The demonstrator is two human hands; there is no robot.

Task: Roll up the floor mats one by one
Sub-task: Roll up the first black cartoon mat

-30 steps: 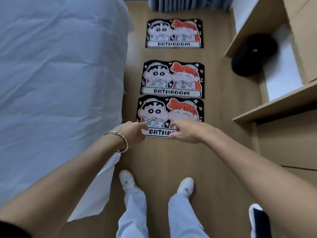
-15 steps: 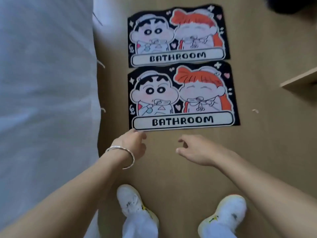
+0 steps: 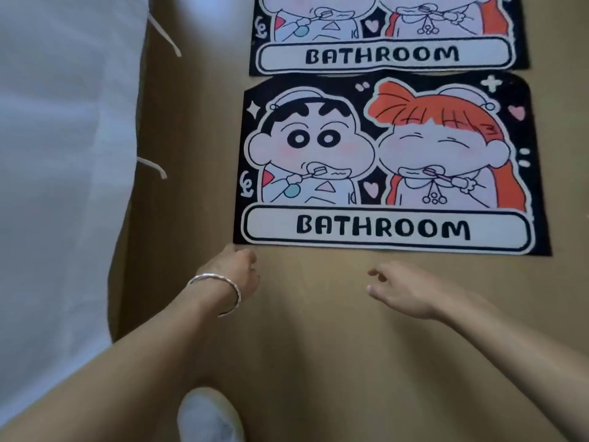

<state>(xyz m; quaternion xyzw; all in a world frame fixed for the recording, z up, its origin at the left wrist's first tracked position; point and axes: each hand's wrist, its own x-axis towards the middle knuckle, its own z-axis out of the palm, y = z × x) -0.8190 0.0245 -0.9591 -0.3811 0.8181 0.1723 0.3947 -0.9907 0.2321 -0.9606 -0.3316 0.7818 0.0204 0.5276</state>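
Note:
The nearest floor mat, black with two cartoon figures and the word BATHROOM, lies flat on the wooden floor. Behind it lies a second identical mat, cut off by the top edge. My left hand, with a silver bangle on the wrist, reaches to the near left corner of the nearest mat; its fingertips are at that corner and hold nothing. My right hand hovers just short of the mat's near edge, fingers relaxed and empty.
A bed with a white sheet fills the left side and hangs down to the floor. My white shoe stands at the bottom. Bare wooden floor lies between me and the mats.
The view has dropped much closer to the floor and the mats look larger. Both hands have stayed near the nearest mat's front edge, the left one closing on its left corner.

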